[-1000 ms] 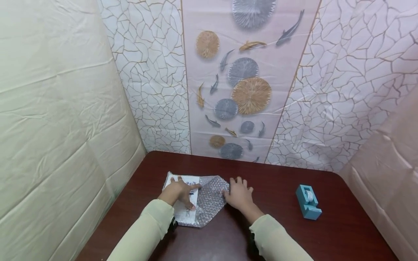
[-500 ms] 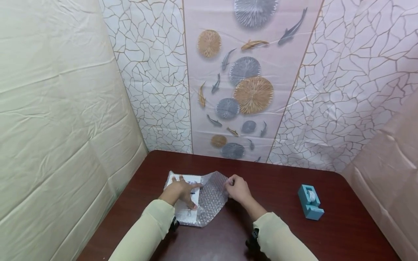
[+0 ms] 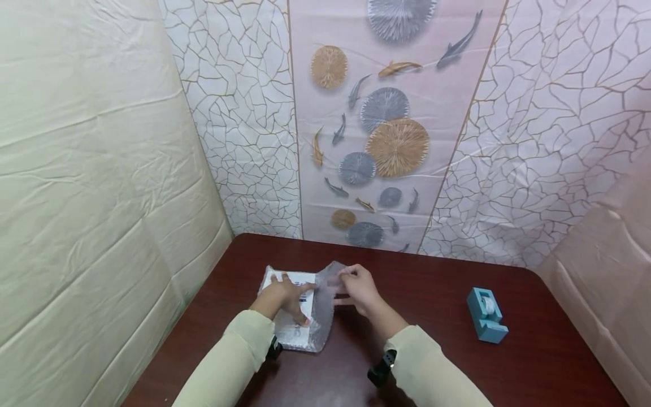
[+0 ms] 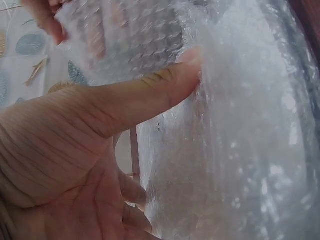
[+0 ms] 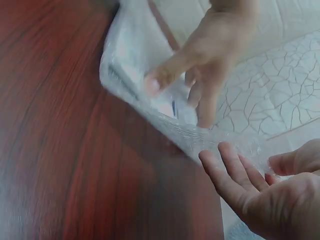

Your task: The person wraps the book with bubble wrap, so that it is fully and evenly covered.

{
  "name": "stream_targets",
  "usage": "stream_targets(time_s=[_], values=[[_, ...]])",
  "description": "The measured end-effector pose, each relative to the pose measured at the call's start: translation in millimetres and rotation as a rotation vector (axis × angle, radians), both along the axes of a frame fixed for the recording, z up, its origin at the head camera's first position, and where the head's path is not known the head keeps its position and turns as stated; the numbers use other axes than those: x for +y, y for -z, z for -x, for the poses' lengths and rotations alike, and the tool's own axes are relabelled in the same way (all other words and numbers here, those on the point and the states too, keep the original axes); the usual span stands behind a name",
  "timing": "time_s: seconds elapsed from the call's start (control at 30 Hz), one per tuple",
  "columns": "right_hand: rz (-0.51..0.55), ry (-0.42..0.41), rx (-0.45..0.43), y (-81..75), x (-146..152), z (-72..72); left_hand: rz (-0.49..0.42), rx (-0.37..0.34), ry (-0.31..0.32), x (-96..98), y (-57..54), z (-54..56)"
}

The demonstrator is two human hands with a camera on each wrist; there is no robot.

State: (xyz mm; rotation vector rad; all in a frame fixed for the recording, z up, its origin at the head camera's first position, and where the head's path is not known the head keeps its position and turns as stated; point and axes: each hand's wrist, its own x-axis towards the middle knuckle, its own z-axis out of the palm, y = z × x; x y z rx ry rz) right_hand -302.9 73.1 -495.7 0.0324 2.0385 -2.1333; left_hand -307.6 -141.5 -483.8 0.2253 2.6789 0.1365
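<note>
A flat white rectangular item (image 3: 296,337) with dark print lies on the table, sheathed in bubble wrap (image 3: 322,322). My left hand (image 3: 286,297) rests on it with fingers spread, and the left wrist view has the thumb (image 4: 165,87) pressing along the edge of the wrap. With thumb and index finger my right hand (image 3: 360,289) pinches the loose end of the bubble wrap, lifted up at the item's right side. In the right wrist view, the other fingers (image 5: 230,172) of that hand extend along the raised sheet.
A blue tape dispenser (image 3: 486,315) with a roll in it stands on the right part of the dark red table (image 3: 427,305). Patterned cloth (image 3: 244,141) hangs behind the table's far edge, and pale cloth walls (image 3: 102,226) flank it.
My right hand has taken hold of the bubble wrap's loose end, raised it off the table and drawn it leftward toward the white item. The left hand stays in place.
</note>
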Motion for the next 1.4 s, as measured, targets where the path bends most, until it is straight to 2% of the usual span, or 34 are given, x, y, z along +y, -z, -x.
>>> stream_targets(time_s=[0.3,0.5,0.63,0.73,0.87,0.93,1.1,1.17,1.37,1.4], values=[[0.093,-0.021,-0.048,-10.6,-19.5,-3.0,0.0,0.027,-0.033,-0.5,4.9,-1.7],[0.088,-0.027,-0.035,-10.8,-28.8,-5.1,-0.008,0.077,-0.054,-0.8,5.5,-5.6],[0.059,-0.078,-0.013,-9.8,-33.6,-7.2,0.005,0.076,-0.071,-3.4,7.3,-7.5],[0.035,-0.119,-0.011,-8.6,-36.9,-8.5,0.017,0.06,-0.079,-7.0,10.7,-8.2],[0.03,-0.127,-0.01,-6.0,-39.5,-8.4,0.002,0.068,-0.075,-9.3,15.5,-5.3],[0.038,-0.126,-0.002,-4.3,-40.8,-8.0,-0.002,0.099,-0.059,-12.8,29.6,4.6],[0.085,-0.142,0.006,1.3,-45.5,-7.4,-0.001,0.101,-0.077,-10.5,30.7,4.8],[0.099,-0.146,0.005,4.0,-47.1,-7.0,-0.004,0.073,-0.1,-6.2,18.5,-3.6],[0.131,-0.139,0.005,10.5,-51.3,-4.5,-0.002,0.093,-0.075,-6.2,21.9,-1.0],[0.136,-0.139,0.005,11.3,-52.0,-4.1,0.0,0.107,-0.065,-7.8,29.9,3.7]])
